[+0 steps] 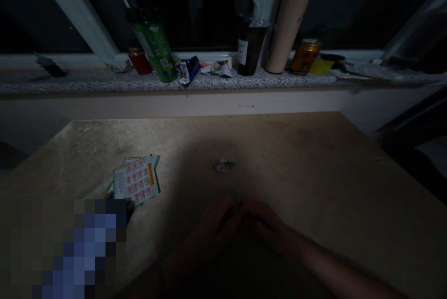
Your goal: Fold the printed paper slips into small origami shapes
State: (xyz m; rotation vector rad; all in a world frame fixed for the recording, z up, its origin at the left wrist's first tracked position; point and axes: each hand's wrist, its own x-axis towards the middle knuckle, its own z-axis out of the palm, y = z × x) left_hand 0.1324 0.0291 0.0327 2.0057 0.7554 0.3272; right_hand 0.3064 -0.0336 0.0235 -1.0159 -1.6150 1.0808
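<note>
Low in the centre of the head view, my left hand (219, 220) and my right hand (263, 220) meet over the table, both in deep shadow. A small, thin, pale-edged thing (237, 206) shows between their fingertips; its kind is too dark to tell. The fingers of both hands are closed around it, and most of it is hidden. Just beyond the hands lies a small crumpled, printed scrap (224, 165), touched by neither hand. Farther left is a loose pile of printed cards (136, 181), the top one bearing rows of red-and-white boxes.
The tabletop (293, 150) ends at a wall below a speckled sill (209, 82). On the sill stand a green cup (157, 47), a dark cup (250, 50) with a straw, a cardboard tube (291, 19), an orange can (305, 57) and wrappers (188, 70). Pixelation covers the lower left.
</note>
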